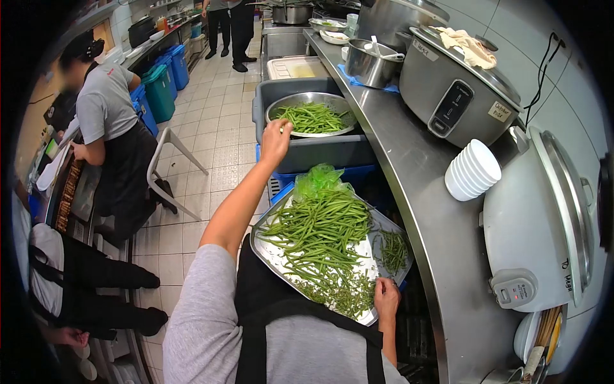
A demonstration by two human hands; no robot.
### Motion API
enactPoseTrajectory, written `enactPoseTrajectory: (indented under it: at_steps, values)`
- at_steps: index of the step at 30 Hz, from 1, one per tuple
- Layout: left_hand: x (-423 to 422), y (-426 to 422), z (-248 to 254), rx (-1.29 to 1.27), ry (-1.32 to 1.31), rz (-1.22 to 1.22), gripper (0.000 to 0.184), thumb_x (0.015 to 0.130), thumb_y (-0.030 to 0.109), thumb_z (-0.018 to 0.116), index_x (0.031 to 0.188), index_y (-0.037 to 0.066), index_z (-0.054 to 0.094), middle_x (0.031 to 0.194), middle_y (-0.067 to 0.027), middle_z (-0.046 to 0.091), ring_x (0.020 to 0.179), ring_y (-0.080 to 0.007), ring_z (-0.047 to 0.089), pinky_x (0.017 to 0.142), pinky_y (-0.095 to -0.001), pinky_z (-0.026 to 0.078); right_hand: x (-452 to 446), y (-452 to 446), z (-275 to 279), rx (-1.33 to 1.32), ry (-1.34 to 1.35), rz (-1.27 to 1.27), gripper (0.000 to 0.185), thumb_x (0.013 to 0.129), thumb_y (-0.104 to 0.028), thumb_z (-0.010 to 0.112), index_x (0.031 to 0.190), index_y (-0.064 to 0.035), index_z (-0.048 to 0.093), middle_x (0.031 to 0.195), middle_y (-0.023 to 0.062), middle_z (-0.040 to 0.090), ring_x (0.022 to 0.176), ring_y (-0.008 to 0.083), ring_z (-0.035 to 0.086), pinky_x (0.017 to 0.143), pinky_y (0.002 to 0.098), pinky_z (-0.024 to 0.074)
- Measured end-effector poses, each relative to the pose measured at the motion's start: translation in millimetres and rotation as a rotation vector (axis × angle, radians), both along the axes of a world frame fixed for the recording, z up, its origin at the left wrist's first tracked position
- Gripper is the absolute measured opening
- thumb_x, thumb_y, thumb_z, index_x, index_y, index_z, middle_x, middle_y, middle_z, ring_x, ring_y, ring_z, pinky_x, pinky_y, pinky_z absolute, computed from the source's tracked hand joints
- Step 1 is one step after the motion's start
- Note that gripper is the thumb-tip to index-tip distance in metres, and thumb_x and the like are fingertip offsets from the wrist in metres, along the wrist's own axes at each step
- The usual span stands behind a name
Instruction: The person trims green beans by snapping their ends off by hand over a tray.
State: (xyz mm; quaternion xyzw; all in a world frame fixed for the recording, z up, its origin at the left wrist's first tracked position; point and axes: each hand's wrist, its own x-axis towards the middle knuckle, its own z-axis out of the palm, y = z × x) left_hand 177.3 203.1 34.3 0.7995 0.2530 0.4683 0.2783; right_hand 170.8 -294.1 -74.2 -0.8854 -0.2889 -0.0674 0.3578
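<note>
My left hand is stretched forward to the near left rim of a metal bowl of green bean pieces. Its fingers are drawn together; whatever they hold is too small to make out. In front of my apron a metal tray carries a heap of long green beans, with a green plastic bag at its far end. Trimmed bean ends lie along the near side, and more bits fill the right corner. My right hand is curled closed at the tray's near right edge, its fingertips partly hidden.
The bowl sits in a grey tub. Along my right runs a steel counter with rice cookers, stacked white bowls and a pot. A co-worker stands at left near a chair; other people are around.
</note>
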Motion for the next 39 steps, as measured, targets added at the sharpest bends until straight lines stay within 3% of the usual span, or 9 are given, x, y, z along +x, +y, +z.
enactPoseTrajectory:
  at_steps: [5, 10, 12, 15, 19, 24, 30, 34, 39]
  values:
    - [-47.7, -46.8, -12.5, 0.560, 0.218, 0.081, 0.038, 0.086, 0.023, 0.059, 0.115, -0.001, 0.058, 0.123, -0.0207, 0.054, 0.118, -0.0364, 0.047, 0.101, -0.0409, 0.036, 0.4, 1.0, -4.2, -0.018, -0.053, -0.028, 0.010, 0.084, -0.012, 0.061, 0.086, -0.0034, 0.064, 0.073, 0.0143, 0.062, 0.067, 0.0299, 0.060, 0.063, 0.0381, 0.0467]
    - [-94.7, -91.5, -52.7, -0.008, 0.369, -0.258, 0.048, 0.082, 0.023, 0.064, 0.124, 0.003, 0.053, 0.135, -0.0203, 0.043, 0.125, -0.0395, 0.040, 0.104, -0.0442, 0.035, 0.7, 3.0, 0.0, -0.050, -0.050, -0.008, 0.009, 0.083, -0.011, 0.060, 0.086, -0.0031, 0.064, 0.074, 0.0147, 0.062, 0.067, 0.0304, 0.060, 0.063, 0.0385, 0.0469]
    - [-119.1, -124.5, -58.0, 0.124, 0.514, -0.257, 0.049, 0.081, 0.026, 0.064, 0.123, 0.002, 0.054, 0.137, -0.0220, 0.040, 0.128, -0.0382, 0.037, 0.104, -0.0478, 0.033, 2.6, 3.0, -2.2, -0.055, -0.038, -0.013, 0.009, 0.083, -0.011, 0.060, 0.086, -0.0030, 0.064, 0.075, 0.0151, 0.062, 0.068, 0.0312, 0.060, 0.063, 0.0386, 0.0472]
    - [-140.9, -151.8, -91.4, 0.052, 0.715, -0.275, 0.056, 0.081, 0.026, 0.065, 0.131, 0.006, 0.047, 0.140, -0.0210, 0.037, 0.129, -0.0393, 0.035, 0.104, -0.0485, 0.031, 3.5, 1.1, -5.3, -0.062, -0.053, -0.006, 0.010, 0.083, -0.011, 0.060, 0.086, -0.0031, 0.064, 0.076, 0.0158, 0.063, 0.070, 0.0324, 0.061, 0.065, 0.0389, 0.0478]
    - [-154.1, -157.8, -125.9, 0.061, 0.668, -0.271, 0.068, 0.081, 0.025, 0.064, 0.140, 0.009, 0.034, 0.142, -0.0203, 0.034, 0.130, -0.0374, 0.034, 0.106, -0.0480, 0.027, 3.1, 0.7, -6.9, -0.099, 0.069, -0.034, 0.014, 0.086, -0.016, 0.057, 0.089, -0.0033, 0.063, 0.084, 0.0188, 0.063, 0.078, 0.0367, 0.062, 0.069, 0.0424, 0.0486]
    - [-153.9, -159.1, -122.2, 0.085, 0.630, -0.248, 0.065, 0.080, 0.020, 0.066, 0.137, 0.007, 0.039, 0.139, -0.0196, 0.039, 0.125, -0.0366, 0.040, 0.105, -0.0454, 0.031, 2.8, 3.5, -3.7, -0.102, 0.129, -0.075, 0.016, 0.087, -0.018, 0.057, 0.093, -0.0046, 0.064, 0.087, 0.0182, 0.065, 0.080, 0.0354, 0.063, 0.070, 0.0390, 0.0495]
    - [-157.0, -158.5, -125.0, 0.087, 0.466, -0.186, 0.054, 0.080, 0.016, 0.065, 0.130, 0.006, 0.047, 0.134, -0.0185, 0.044, 0.121, -0.0361, 0.043, 0.103, -0.0443, 0.033, -0.7, 42.4, 14.2, -0.120, 0.199, 0.046, 0.015, 0.084, -0.014, 0.061, 0.091, -0.0022, 0.065, 0.086, 0.0103, 0.063, 0.075, 0.0193, 0.062, 0.066, 0.0287, 0.0477]
    - [-160.2, -161.7, -123.4, 0.175, 0.345, -0.167, 0.047, 0.080, 0.014, 0.064, 0.124, 0.006, 0.051, 0.125, -0.0178, 0.050, 0.116, -0.0359, 0.047, 0.098, -0.0433, 0.037, -6.5, 94.5, 19.7, -0.195, -0.105, 0.180, 0.034, 0.081, -0.026, 0.065, 0.111, -0.0103, 0.061, 0.117, 0.0161, 0.056, 0.106, 0.0314, 0.056, 0.089, 0.0407, 0.0438]
    - [-161.1, -161.3, -125.6, 0.084, 0.465, -0.244, 0.043, 0.080, 0.012, 0.063, 0.121, 0.005, 0.054, 0.113, -0.0165, 0.057, 0.108, -0.0340, 0.051, 0.094, -0.0429, 0.039, -31.9, 130.2, 5.4, -0.401, -0.091, 0.296, 0.045, 0.079, -0.040, 0.065, 0.117, -0.0150, 0.062, 0.128, 0.0207, 0.051, 0.120, 0.0377, 0.045, 0.098, 0.0472, 0.0361]
